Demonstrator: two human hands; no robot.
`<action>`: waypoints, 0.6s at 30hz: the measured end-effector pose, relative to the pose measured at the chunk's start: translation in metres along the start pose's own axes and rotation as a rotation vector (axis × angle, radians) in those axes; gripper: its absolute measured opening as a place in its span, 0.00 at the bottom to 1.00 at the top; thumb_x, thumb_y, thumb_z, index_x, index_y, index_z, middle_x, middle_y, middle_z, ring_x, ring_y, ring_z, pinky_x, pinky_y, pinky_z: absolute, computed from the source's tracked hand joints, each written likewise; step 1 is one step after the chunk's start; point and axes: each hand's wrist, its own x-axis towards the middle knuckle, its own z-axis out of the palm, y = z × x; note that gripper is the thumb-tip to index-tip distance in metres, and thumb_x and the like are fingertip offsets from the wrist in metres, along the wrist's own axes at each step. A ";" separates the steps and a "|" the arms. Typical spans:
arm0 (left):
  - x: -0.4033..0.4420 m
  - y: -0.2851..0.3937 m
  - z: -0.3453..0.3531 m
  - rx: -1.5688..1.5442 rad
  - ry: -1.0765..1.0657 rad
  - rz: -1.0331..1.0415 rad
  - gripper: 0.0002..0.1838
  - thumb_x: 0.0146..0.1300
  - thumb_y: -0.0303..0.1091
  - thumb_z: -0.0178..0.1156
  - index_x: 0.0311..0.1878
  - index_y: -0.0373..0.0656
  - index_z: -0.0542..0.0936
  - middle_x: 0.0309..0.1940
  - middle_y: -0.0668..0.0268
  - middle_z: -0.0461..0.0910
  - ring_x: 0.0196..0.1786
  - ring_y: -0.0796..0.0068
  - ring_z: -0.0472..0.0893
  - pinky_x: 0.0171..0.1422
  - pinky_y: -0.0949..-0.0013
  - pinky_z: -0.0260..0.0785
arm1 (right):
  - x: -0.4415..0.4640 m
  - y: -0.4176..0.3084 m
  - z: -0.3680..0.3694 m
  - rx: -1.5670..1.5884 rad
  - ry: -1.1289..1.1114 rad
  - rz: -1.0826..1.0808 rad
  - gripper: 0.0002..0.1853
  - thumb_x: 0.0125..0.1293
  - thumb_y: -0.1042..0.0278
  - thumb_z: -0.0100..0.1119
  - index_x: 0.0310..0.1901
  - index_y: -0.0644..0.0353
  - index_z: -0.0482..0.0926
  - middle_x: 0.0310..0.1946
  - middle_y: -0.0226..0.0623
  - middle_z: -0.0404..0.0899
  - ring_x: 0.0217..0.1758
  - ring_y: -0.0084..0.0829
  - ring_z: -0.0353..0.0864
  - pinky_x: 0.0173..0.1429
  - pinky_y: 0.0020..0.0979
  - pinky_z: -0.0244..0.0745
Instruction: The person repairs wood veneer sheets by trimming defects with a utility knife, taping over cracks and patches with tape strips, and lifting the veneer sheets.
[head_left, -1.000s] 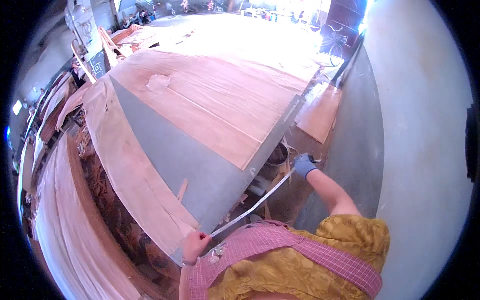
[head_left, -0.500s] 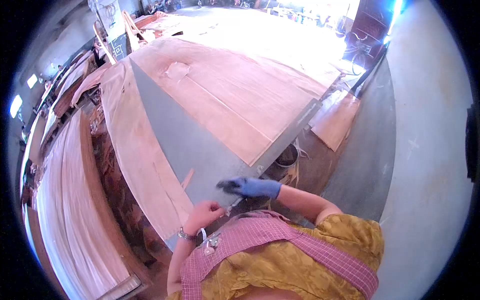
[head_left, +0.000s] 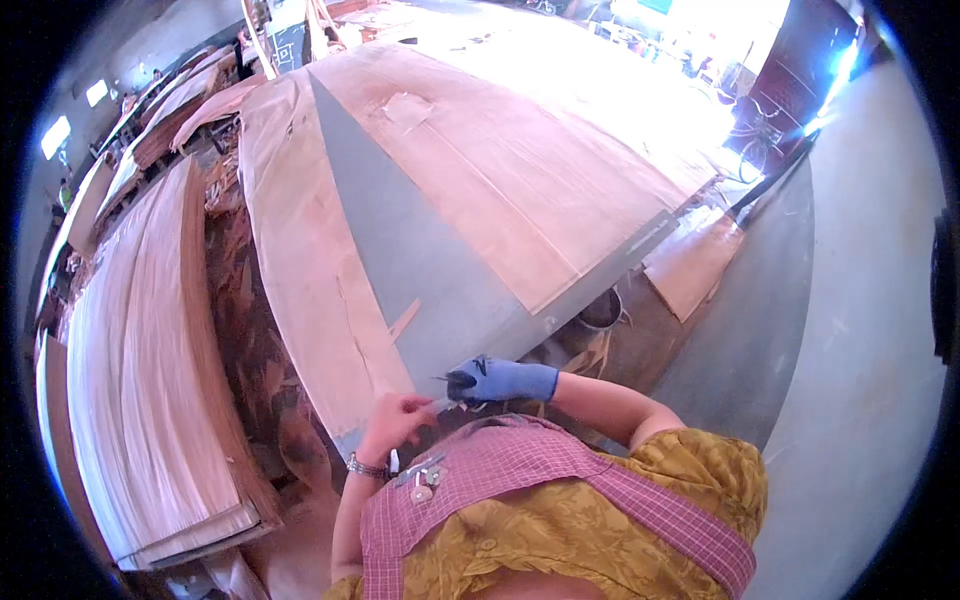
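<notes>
My left hand (head_left: 395,420), bare with a metal watch at the wrist, pinches a pale strip (head_left: 434,406) near the front edge of the grey table (head_left: 432,250). Close beside it on the right, my right hand (head_left: 490,382) wears a blue glove with dark fingertips, its fingers closed around the other end of the strip and a small thin dark object too small to name. Thin pinkish wood sheets (head_left: 480,180) cover much of the table, with a narrow sheet (head_left: 310,240) along its left side. A small wood sliver (head_left: 405,318) lies on the grey surface.
Stacked veneer (head_left: 150,370) stands at the left, with broken scraps (head_left: 240,290) between it and the table. A round bucket (head_left: 602,310) sits under the table's right edge. Beyond are a loose board (head_left: 693,262), a bicycle (head_left: 755,145) and a pale wall (head_left: 870,300) at right.
The long white strip stretched between my hands has been gathered short. My gloved right hand has come leftward from beyond the table's corner to beside my left hand. The view has shifted.
</notes>
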 end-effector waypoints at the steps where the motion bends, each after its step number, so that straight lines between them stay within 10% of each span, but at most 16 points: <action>1: 0.001 -0.018 -0.010 -0.019 0.038 -0.001 0.10 0.63 0.33 0.64 0.40 0.35 0.85 0.28 0.68 0.84 0.23 0.84 0.77 0.25 0.77 0.70 | -0.002 -0.003 0.000 -0.084 0.026 0.005 0.12 0.66 0.65 0.56 0.45 0.62 0.81 0.34 0.38 0.84 0.33 0.26 0.83 0.40 0.33 0.79; 12: -0.043 -0.095 -0.044 -0.177 0.132 -0.206 0.10 0.60 0.34 0.64 0.39 0.37 0.84 0.28 0.68 0.83 0.26 0.82 0.80 0.32 0.76 0.72 | -0.020 0.030 0.006 -0.218 0.318 0.046 0.17 0.66 0.54 0.60 0.46 0.59 0.81 0.39 0.48 0.83 0.42 0.43 0.85 0.48 0.41 0.76; 18: 0.003 -0.133 -0.027 -0.190 0.524 -0.143 0.08 0.59 0.33 0.68 0.35 0.38 0.82 0.25 0.69 0.82 0.24 0.83 0.79 0.27 0.75 0.70 | 0.029 0.089 -0.011 -0.239 0.074 0.195 0.18 0.68 0.51 0.53 0.46 0.56 0.82 0.40 0.48 0.83 0.46 0.53 0.81 0.49 0.47 0.75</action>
